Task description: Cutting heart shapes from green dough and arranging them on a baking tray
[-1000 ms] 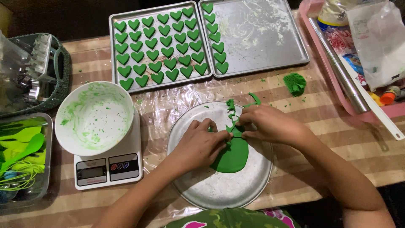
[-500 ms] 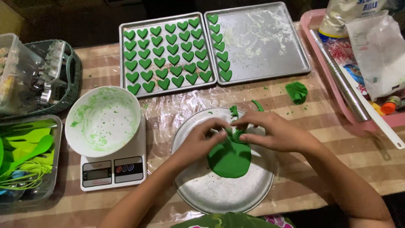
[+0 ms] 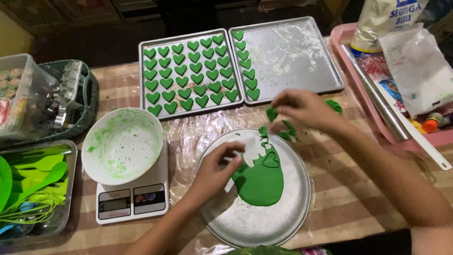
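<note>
A flat sheet of green dough (image 3: 261,182) lies on a round metal plate (image 3: 255,222), with one heart cut into it (image 3: 271,159). My left hand (image 3: 222,166) rests on the sheet's left edge, fingers pinching at the dough. My right hand (image 3: 302,106) is raised above the plate's far rim and holds a small green dough heart (image 3: 272,114) in its fingertips. Small dough scraps (image 3: 286,130) lie at the plate's far edge. Behind it, the left baking tray (image 3: 143,75) is full of green hearts (image 3: 188,78). On the right tray (image 3: 292,56) a single column of hearts (image 3: 246,66) runs down the left side.
A white bowl smeared with green (image 3: 122,145) sits on a digital kitchen scale (image 3: 132,200) at left. Green utensils fill a metal tray (image 3: 33,184) at far left, with containers (image 3: 28,94) behind. A pink tray (image 3: 401,80) with bags and a rolling pin stands at right. A dough lump (image 3: 334,106) lies near it.
My right hand has lifted off the dough sheet and moved back toward the trays with a cut heart. My left hand has stayed on the sheet's left edge.
</note>
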